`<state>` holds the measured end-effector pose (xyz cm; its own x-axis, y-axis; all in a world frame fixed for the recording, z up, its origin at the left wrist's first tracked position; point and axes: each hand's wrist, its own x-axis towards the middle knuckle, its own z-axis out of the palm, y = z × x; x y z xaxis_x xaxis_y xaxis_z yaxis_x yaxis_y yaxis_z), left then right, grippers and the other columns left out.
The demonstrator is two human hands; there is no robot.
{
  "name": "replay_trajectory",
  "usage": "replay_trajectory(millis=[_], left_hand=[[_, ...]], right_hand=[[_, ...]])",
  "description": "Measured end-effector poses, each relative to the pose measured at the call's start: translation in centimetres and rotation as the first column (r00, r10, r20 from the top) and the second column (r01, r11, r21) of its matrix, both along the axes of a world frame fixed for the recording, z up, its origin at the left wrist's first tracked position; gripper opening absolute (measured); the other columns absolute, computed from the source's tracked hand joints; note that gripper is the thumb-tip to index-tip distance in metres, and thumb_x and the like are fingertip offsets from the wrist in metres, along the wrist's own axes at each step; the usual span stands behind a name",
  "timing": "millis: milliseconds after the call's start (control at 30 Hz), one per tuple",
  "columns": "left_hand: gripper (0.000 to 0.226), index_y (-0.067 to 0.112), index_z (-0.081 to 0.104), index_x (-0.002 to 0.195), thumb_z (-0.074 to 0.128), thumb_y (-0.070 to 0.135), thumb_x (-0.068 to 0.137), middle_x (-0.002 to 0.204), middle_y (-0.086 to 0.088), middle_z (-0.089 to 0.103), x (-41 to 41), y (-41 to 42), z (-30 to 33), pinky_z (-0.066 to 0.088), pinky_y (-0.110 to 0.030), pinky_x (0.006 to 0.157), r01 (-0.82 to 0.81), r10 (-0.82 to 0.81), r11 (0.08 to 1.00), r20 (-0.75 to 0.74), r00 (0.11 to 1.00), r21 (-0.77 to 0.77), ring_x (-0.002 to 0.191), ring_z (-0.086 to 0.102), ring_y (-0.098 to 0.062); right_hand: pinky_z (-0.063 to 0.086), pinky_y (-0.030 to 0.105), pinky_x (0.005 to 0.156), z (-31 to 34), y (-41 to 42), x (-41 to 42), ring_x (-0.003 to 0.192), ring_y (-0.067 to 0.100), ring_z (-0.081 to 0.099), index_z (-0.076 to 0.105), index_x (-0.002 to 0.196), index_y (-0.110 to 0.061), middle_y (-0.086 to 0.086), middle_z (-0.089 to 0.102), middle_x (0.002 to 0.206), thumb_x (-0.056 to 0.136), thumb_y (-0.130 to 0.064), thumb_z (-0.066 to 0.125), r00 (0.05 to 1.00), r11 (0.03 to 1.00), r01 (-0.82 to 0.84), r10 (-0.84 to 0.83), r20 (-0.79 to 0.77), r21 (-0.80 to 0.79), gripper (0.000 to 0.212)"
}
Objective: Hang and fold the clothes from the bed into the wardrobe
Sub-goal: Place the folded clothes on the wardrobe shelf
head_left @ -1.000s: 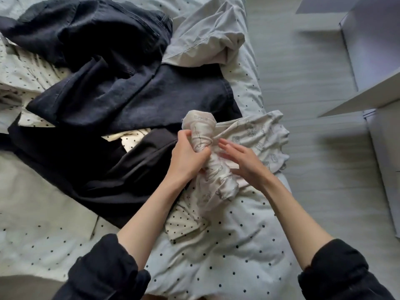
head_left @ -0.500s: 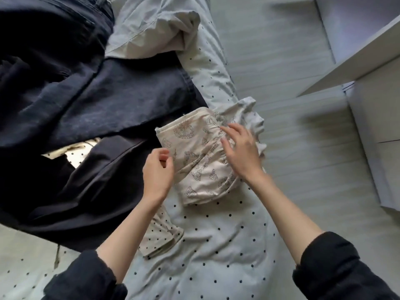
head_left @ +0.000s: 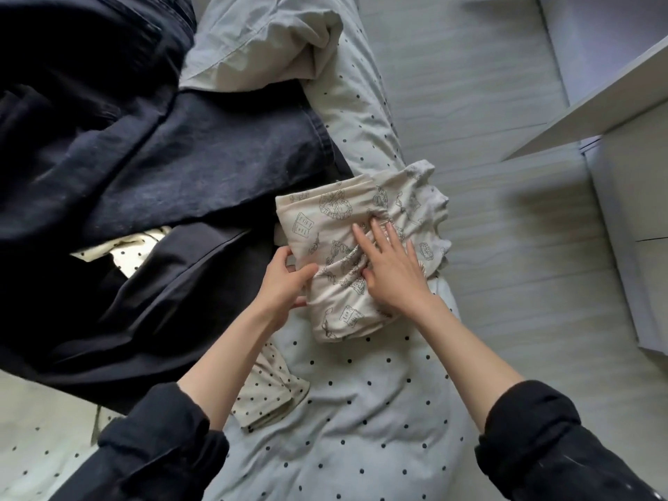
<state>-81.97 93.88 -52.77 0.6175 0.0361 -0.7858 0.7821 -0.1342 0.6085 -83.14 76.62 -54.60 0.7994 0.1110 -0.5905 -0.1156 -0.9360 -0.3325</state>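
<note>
Setting: a home bedroom, as I am reading it through the head camera. Evidence: I am looking down on a bed (head_left: pixel 365 421) wearing polka-dot linen, with dark garments (head_left: pixel 151 168) lying heaped across it; pale plank flooring (head_left: pixel 499 218) is running alongside; white wardrobe panels (head_left: pixel 621 182) are standing at the right edge.
</note>
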Motion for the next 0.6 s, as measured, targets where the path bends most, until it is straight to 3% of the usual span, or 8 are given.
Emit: replay_trajectory(millis=[100,200,333,467,600], left_hand=[[0.031,0.019,0.049,0.112,0.058,0.000,0.089,0.100,-0.006,0.066,-0.2,0.3,1.6,0.057,-0.047,0.074,-0.007,0.007,0.997,0.007,1.000,-0.073,0.083,0.066,-0.021],[0.033,0.019,0.051,0.112,0.056,-0.003,0.088,0.095,-0.002,0.067,-0.7,0.4,3.9,0.057,-0.045,0.071,0.045,-0.039,0.994,0.056,0.998,-0.099,0.073,0.066,-0.014],[0.033,0.018,0.052,0.113,0.054,-0.003,0.089,0.098,-0.003,0.067,-1.5,1.9,8.1,0.059,-0.039,0.065,0.070,-0.062,0.994,0.095,0.994,-0.081,0.077,0.066,-0.015],[0.034,0.017,0.051,0.117,0.054,-0.002,0.089,0.102,-0.007,0.068,-1.5,5.7,11.7,0.058,-0.037,0.066,0.074,-0.070,0.996,0.093,0.993,-0.050,0.085,0.066,-0.022],[0.030,0.016,0.050,0.113,0.052,-0.002,0.090,0.096,-0.008,0.066,-1.7,9.3,13.6,0.058,-0.033,0.061,0.110,-0.115,0.992,0.092,0.989,0.063,0.075,0.067,-0.019]], right_hand=[[-0.007,0.047,0.115,0.8,0.2,-0.4,0.144,0.020,-0.017,-0.006,0.148,-0.040,-0.004,-0.017,0.157,0.090,-0.005,0.042,0.999,0.997,0.049,-0.048,-0.019,0.065,0.083],[-0.005,0.050,0.116,2.5,0.6,-0.9,0.145,0.020,-0.016,0.000,0.149,-0.040,-0.006,-0.016,0.158,0.089,-0.002,0.040,0.995,0.988,0.098,-0.094,-0.040,0.116,0.082],[-0.004,0.053,0.116,6.9,2.1,-2.2,0.145,0.022,-0.015,0.007,0.150,-0.036,-0.003,-0.011,0.158,0.095,-0.011,0.039,0.992,0.989,0.124,-0.122,-0.035,0.075,0.069],[0.004,0.045,0.119,10.3,5.6,-3.2,0.147,0.023,-0.002,0.008,0.150,-0.032,0.002,-0.005,0.159,0.101,-0.019,0.034,0.983,0.943,0.160,-0.128,-0.129,0.290,0.058],[0.019,0.038,0.117,10.3,9.6,-3.7,0.145,0.020,0.015,0.015,0.150,-0.032,0.000,-0.002,0.159,0.100,-0.017,0.034,0.959,0.830,0.225,-0.096,-0.266,0.511,0.056]])
